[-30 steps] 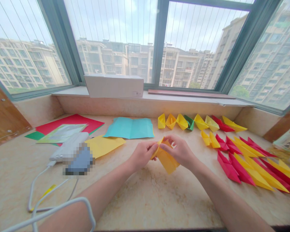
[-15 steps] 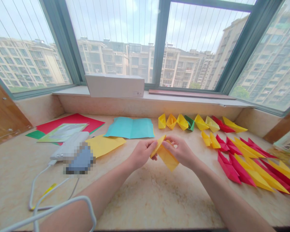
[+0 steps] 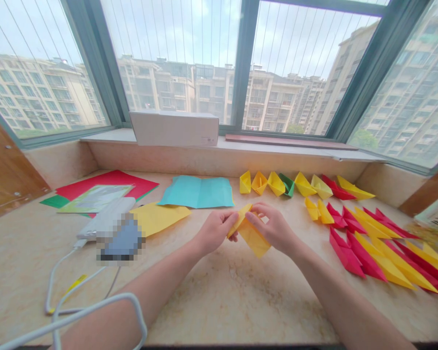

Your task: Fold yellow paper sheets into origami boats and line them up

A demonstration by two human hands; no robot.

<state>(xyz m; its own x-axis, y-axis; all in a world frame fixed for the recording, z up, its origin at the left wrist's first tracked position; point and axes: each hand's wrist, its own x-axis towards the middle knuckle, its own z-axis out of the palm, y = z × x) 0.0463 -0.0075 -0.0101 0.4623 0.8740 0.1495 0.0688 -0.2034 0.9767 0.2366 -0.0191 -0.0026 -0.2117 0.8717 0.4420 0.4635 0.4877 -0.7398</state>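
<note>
Between my two hands, a partly folded sheet of yellow paper (image 3: 255, 238) is held up over the counter. My left hand (image 3: 219, 227) pinches its upper left fold between thumb and fingers. On the other side, my right hand (image 3: 272, 226) grips the paper near the top, thumb pressed on its face and fingers behind. One corner of the sheet hangs down between the hands. The fingers behind the paper are partly hidden. Folded paper boats in yellow, green and red stand beyond my right hand, among them a small yellow one (image 3: 319, 211).
A light blue creased sheet (image 3: 197, 192) and a yellow sheet (image 3: 162, 218) lie beyond my left arm. Further left are red paper (image 3: 142, 183), a white power bank (image 3: 109, 216) and a looping white cable (image 3: 95, 308). A white box (image 3: 174, 129) stands on the sill; a bottle (image 3: 436, 214) is at right.
The right hand's fingers have shifted slightly at the top of the yellow paper. Both hands keep hold of it in nearly the same place, and the view has tilted a little.
</note>
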